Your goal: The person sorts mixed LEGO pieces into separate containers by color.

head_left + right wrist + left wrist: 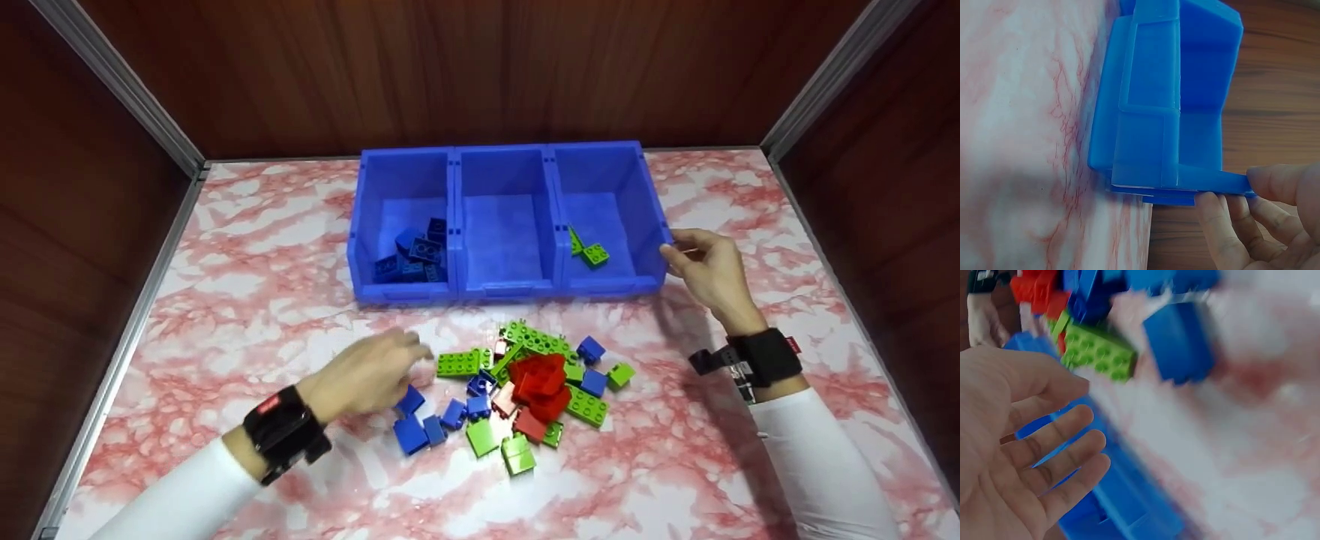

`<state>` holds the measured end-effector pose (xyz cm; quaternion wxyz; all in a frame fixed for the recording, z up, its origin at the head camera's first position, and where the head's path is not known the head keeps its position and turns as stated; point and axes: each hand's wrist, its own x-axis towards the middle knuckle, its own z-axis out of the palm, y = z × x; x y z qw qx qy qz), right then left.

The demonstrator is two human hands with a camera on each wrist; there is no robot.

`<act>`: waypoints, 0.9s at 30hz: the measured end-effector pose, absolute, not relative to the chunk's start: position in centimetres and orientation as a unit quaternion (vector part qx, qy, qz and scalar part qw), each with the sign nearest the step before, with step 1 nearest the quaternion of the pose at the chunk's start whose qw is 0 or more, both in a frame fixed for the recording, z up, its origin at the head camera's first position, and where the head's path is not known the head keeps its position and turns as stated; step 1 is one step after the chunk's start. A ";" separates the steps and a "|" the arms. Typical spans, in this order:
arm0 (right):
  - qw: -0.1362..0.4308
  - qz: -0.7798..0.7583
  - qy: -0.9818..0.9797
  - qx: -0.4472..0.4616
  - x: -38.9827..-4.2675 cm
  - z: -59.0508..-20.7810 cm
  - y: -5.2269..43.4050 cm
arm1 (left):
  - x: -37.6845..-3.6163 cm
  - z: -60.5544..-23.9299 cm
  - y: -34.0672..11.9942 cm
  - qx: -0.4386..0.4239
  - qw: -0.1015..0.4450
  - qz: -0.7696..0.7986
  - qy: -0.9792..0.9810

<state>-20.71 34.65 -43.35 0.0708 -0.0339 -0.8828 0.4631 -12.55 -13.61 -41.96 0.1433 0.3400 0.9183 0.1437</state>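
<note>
Left grip (364,375), fingers loose and holding nothing, hangs in front of the bin (405,295) near its left end, beside blue bricks (411,436) that look light, stiff and slick, best pinched by opposite sides; green bricks (456,364) and red bricks (540,384) lie before its middle and right; right grip (709,274) pinches its right wall

Left hand (366,373): blurred, head view
Blue brick (411,401): partly behind that hand
Green piece (575,241): partly behind the divider (561,251)
Right hand (1280,222): cut off, right wrist view
</note>
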 end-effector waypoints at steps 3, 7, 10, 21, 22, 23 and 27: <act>0.072 0.463 -0.883 -0.034 -20.7 -43.3 34.6 | -11.6 -42.9 -14.2 0.366 0.134 0.113 0.914; 0.069 0.462 -0.883 -0.034 -20.8 -43.3 34.6 | -10.9 -43.9 -14.7 0.394 0.123 0.091 0.907; 0.064 0.467 -0.881 -0.038 -20.7 -43.3 34.5 | -10.8 -44.5 -14.7 0.402 0.127 0.093 0.902; 0.056 0.470 -0.880 -0.043 -20.6 -43.3 34.6 | -11.2 -45.6 -14.1 0.413 0.159 0.105 0.891; 0.056 0.469 -0.881 -0.043 -20.7 -43.3 34.6 | -11.4 -45.6 -14.2 0.410 0.159 0.106 0.892; 0.056 0.467 -0.882 -0.043 -20.7 -43.3 34.6 | -11.7 -45.6 -14.4 0.404 0.160 0.109 0.894; 0.055 0.464 -0.883 -0.043 -20.7 -43.3 34.7 | -13.0 -45.4 -15.0 0.377 0.156 0.122 0.905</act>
